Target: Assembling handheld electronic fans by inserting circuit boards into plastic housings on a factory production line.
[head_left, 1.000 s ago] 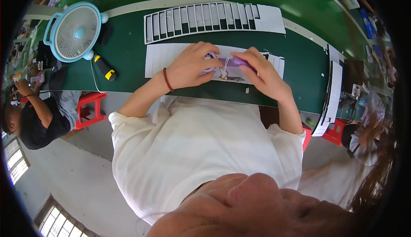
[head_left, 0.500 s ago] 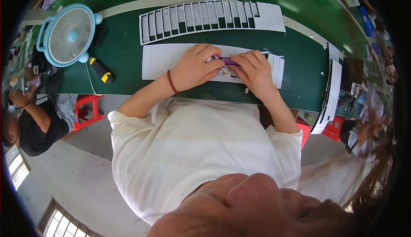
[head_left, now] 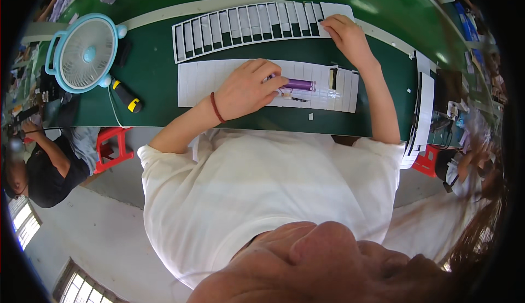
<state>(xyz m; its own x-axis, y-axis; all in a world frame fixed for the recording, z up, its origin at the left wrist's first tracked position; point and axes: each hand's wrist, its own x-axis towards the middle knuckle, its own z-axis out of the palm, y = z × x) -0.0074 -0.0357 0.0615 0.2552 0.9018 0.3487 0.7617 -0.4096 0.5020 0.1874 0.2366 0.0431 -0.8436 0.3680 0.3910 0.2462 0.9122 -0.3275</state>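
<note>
Hands were busy on a green counter (head_left: pixel 153 84). The left hand (head_left: pixel 249 88) lay on a white sheet (head_left: pixel 219 76) near the counter's front edge. Its fingers (head_left: pixel 273 79) were pressed together on one end of a purple tube (head_left: pixel 298 85). The tube lay flat on the sheet, pointing to the right. A small black piece (head_left: pixel 332 77) stood on the sheet just past the tube's other end. A red band (head_left: pixel 216 108) sat around the left wrist.

The right hand (head_left: pixel 344 32) was stretched far out, well apart from the tube. It rested on the right end of a strip (head_left: pixel 246 24) of white tabs that lay farther back on the counter. Its fingers were bent down onto a tab there, but I could not tell if they pinched it or just touched it.

A round blue fan (head_left: pixel 85 53) stood on the left part of the counter. A yellow and black tool (head_left: pixel 127 96) lay just beside the fan, near the front edge. More white sheets (head_left: pixel 424 106) lay at the right end of the counter.

A red stool (head_left: pixel 112 147) stood on the floor on the left. Another person in a dark shirt (head_left: pixel 46 174) sat near it. The one doing the work wore a white shirt (head_left: pixel 262 193).
</note>
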